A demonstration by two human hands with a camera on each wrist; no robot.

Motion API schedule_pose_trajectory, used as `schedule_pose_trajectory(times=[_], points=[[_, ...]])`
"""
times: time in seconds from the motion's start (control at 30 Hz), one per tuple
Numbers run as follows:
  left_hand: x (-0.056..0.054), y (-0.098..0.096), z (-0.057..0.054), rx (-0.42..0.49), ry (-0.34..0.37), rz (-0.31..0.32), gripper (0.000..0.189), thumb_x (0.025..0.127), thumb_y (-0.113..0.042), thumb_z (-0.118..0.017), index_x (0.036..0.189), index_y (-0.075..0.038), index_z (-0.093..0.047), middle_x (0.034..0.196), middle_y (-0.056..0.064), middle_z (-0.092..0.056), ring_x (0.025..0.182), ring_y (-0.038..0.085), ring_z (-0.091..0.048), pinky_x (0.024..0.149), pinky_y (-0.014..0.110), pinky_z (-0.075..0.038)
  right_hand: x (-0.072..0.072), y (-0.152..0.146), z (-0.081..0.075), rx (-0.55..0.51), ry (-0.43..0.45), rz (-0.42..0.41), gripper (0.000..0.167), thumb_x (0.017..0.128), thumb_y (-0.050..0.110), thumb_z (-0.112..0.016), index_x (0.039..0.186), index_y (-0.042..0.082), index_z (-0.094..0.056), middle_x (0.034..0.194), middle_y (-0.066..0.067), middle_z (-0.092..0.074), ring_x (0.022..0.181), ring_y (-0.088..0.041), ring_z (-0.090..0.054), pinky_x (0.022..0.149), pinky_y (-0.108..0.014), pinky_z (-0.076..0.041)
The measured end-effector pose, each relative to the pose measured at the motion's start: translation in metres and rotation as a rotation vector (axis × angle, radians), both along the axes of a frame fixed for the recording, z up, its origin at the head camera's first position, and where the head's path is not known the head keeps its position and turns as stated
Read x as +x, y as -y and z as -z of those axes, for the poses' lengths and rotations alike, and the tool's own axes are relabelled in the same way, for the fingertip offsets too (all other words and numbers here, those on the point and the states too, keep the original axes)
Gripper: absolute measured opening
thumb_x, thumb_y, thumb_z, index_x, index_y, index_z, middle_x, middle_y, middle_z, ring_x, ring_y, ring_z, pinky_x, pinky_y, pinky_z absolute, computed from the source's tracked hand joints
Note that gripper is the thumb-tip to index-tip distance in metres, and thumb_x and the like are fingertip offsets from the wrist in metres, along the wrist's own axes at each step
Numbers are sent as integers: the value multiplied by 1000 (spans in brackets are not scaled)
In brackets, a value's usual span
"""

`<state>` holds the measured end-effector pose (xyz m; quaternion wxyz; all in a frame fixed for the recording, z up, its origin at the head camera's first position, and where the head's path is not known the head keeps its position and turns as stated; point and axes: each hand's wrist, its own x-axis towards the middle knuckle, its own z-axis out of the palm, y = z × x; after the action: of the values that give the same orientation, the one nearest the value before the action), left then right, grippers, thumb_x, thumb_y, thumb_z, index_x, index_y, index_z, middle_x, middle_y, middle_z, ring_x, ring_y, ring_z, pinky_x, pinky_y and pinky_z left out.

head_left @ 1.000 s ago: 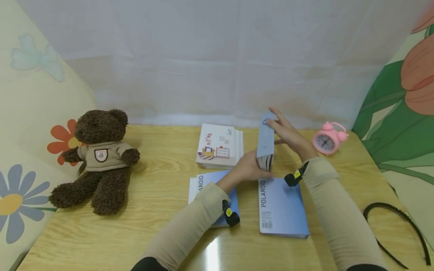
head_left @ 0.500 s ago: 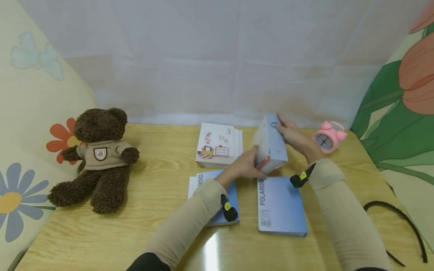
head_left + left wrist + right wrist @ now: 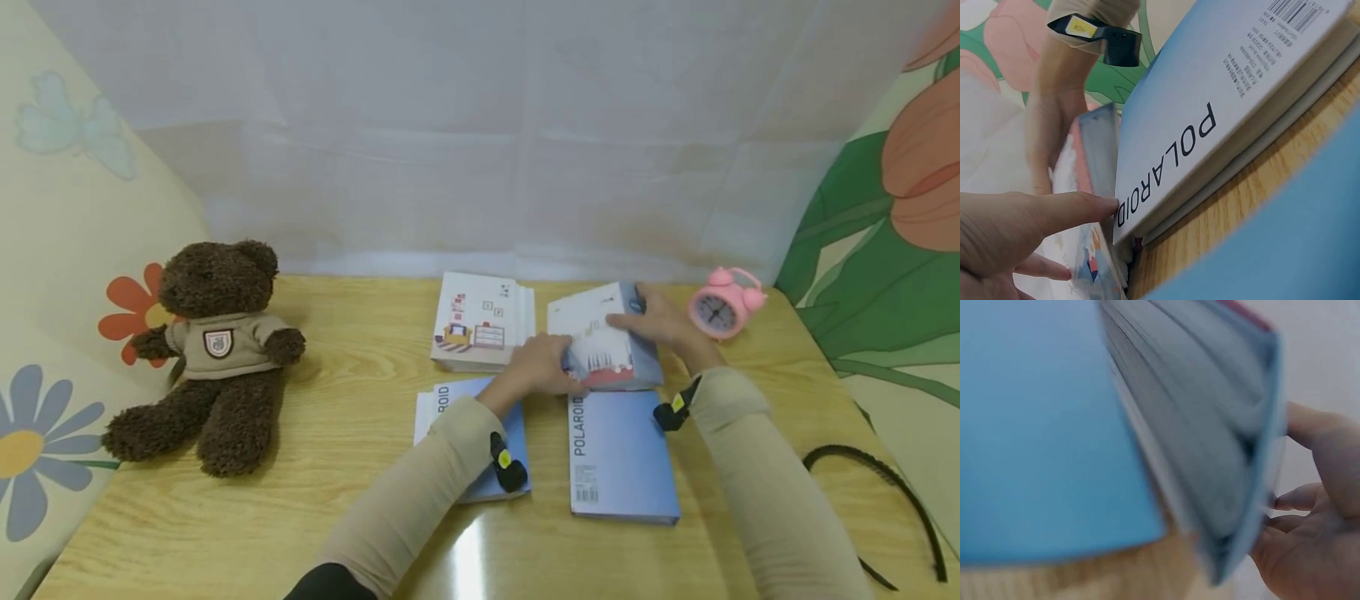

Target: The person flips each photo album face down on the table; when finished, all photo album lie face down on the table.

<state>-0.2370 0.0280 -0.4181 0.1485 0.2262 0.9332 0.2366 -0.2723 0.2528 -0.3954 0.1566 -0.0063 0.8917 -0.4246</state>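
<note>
A thick photo album [image 3: 588, 337] with an illustrated white cover and blue spine lies almost flat behind the right blue POLAROID album [image 3: 626, 458], cover up. My left hand [image 3: 536, 367] holds its near left corner, the thumb along the front edge. My right hand [image 3: 660, 321] grips its spine side, with the thumb over the cover. In the right wrist view the album's page edges [image 3: 1197, 412] show, blurred, beside my right fingers. The left wrist view has my left thumb [image 3: 1066, 212] right at the POLAROID album's corner.
Left of the held album is a stack of white illustrated albums [image 3: 476, 321]. Blue albums [image 3: 480, 392] lie in front of it, partly under my left forearm. A pink alarm clock [image 3: 723, 307] stands right, a teddy bear [image 3: 225, 350] sits left, and a black band [image 3: 900, 483] lies front right.
The album has turned from upright, spine toward me, to nearly flat with its illustrated cover up. My right hand has moved right and down with it; the left hand has shifted little.
</note>
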Motion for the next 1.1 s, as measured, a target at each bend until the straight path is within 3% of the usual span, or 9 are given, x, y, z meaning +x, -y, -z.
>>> schedule_pose_trajectory(times=[0.1, 0.27, 0.57, 0.7, 0.8, 0.9, 0.97, 1.1], points=[[2, 1, -2, -60, -27, -23, 58, 76, -48, -82, 119, -13, -64, 100, 3, -58, 93, 21, -53, 87, 42, -46, 1, -1, 8, 21, 35, -7, 94, 96, 36, -64, 155, -8, -5, 156, -35, -18, 142, -49, -23, 115, -58, -24], [4, 2, -3, -117, -49, -67, 72, 81, -47, -78, 142, -16, -56, 123, 8, -50, 108, 26, -49, 100, 48, -40, 1, 1, 14, 112, 60, -39, 86, 98, 39, -59, 153, -10, -14, 154, -36, -21, 141, -51, -22, 115, -60, -21], [7, 6, -1, -127, -54, -85, 74, 82, -47, -78, 143, -15, -54, 121, 8, -47, 102, 23, -48, 93, 42, -43, -2, 8, 17, 152, 84, -54, 84, 100, 41, -56, 154, -9, -15, 154, -35, -22, 141, -51, -21, 115, -61, -20], [4, 15, -7, -115, -66, -63, 71, 82, -47, -78, 140, -14, -55, 119, 9, -54, 102, 24, -52, 90, 42, -47, -5, 9, 9, 204, 30, -144, 78, 100, 41, -54, 151, -10, -24, 150, -36, -30, 137, -52, -30, 113, -62, -24], [0, 33, -21, -76, -68, -59, 78, 81, -45, -79, 146, -13, -49, 131, 14, -55, 113, 30, -54, 96, 46, -47, -9, 16, -9, 258, -38, -210, 77, 102, 41, -52, 152, -10, -22, 152, -36, -27, 138, -53, -27, 113, -63, -22], [-4, 64, -41, -29, -78, -77, 89, 81, -42, -80, 153, -12, -38, 146, 21, -45, 129, 37, -46, 106, 52, -40, -14, 33, -30, 270, -87, -241, 81, 102, 43, -49, 155, -6, -13, 157, -33, -16, 143, -51, -17, 115, -63, -15], [-6, 87, -49, 8, -88, -104, 92, 80, -41, -82, 154, -11, -36, 148, 22, -42, 132, 40, -43, 107, 55, -39, -18, 50, -39, 247, -108, -249, 81, 101, 44, -50, 157, -1, -13, 160, -29, -15, 145, -48, -16, 117, -60, -14], [-10, 130, -46, 98, -70, -187, 104, 75, -36, -87, 156, -8, -29, 148, 25, -38, 132, 41, -40, 108, 57, -36, -25, 83, -48, 197, -109, -278, 81, 101, 44, -51, 158, 3, -12, 162, -24, -13, 147, -42, -13, 119, -56, -11]])
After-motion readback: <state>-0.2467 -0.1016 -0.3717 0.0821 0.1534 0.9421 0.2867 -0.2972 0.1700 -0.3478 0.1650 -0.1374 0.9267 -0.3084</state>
